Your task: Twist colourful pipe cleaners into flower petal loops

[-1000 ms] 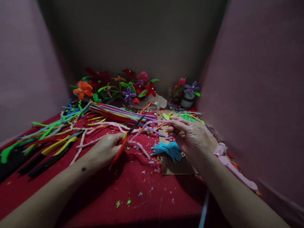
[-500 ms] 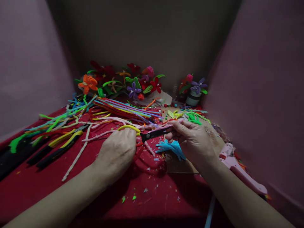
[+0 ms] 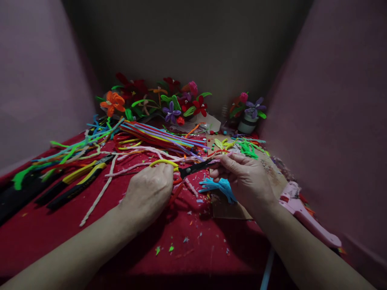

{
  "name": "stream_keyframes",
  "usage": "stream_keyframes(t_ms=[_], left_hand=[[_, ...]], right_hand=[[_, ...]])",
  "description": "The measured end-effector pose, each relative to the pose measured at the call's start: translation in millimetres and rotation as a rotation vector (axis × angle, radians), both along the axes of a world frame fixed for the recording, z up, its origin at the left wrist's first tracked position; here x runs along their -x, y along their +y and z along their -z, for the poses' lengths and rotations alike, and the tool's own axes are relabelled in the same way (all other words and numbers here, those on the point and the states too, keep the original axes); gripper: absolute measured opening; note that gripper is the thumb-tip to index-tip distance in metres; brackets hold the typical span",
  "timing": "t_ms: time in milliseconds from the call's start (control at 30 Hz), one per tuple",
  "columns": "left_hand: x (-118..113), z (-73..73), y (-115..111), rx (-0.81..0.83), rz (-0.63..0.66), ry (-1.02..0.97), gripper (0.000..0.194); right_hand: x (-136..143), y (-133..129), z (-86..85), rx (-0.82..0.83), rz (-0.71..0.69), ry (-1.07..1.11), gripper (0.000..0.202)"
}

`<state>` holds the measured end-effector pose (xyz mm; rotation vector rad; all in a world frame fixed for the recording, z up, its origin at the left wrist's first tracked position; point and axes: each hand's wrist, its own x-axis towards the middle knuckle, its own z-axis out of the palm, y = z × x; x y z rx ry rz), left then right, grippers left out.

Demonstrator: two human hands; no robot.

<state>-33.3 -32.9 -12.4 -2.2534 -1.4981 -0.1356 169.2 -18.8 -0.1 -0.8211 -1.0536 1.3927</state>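
Note:
My left hand (image 3: 151,187) is closed around the yellow and red handles of a pair of scissors (image 3: 193,170). The dark blades point right, toward my right hand (image 3: 242,171). Between thumb and fingers, that hand pinches a pink pipe cleaner (image 3: 215,161) right at the blade tips. Whether the blades touch or cut it I cannot tell. Just below, a bunch of blue pipe cleaners (image 3: 219,188) lies on a piece of cardboard (image 3: 229,210). Long pale pink pipe cleaners (image 3: 160,153) stretch behind my left hand.
Yellow-handled pliers (image 3: 80,181) and green strips lie at the left. Behind them is a bundle of colourful pipe cleaners (image 3: 163,137). Pipe-cleaner flowers (image 3: 171,112) stand at the back, some in a small pot (image 3: 247,124). A pink glue gun (image 3: 302,215) rests at the right.
The scissors and both hands stay nearly in place. The blades look slightly more closed near the pink pipe cleaner, and the whole view has shifted a little.

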Motion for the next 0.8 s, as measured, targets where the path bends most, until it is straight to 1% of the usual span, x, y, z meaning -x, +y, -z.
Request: stream_keyframes(t_ms=[133, 267, 400, 500, 633, 800], left_hand=[[0.5, 1.3, -0.2, -0.012, -0.001, 0.010, 0.019], [1.2, 0.2, -0.7, -0.015, 0.022, 0.009, 0.020], [0.9, -1.4, -0.9, 0.030, 0.024, -0.003, 0.022], [0.3, -1.5, -0.6, 0.059, 0.014, -0.013, 0.021], [0.1, -0.3, 0.3, 0.048, 0.027, -0.013, 0.020], [1.6, 1.7, 0.5, 0.009, 0.035, -0.015, 0.016]], right_hand=[[-0.5, -0.1, -0.3, -0.001, 0.007, -0.036, 0.014], [-1.6, -0.6, -1.8, -0.015, 0.051, -0.082, 0.014], [-2.5, -0.7, -0.9, -0.066, 0.070, -0.162, 0.016], [-2.6, -1.5, -0.1, -0.099, 0.072, -0.227, 0.017], [-2.7, -3.1, -0.2, -0.122, 0.069, -0.290, 0.020], [-2.7, -3.7, 0.0, -0.097, 0.029, -0.277, 0.021]])
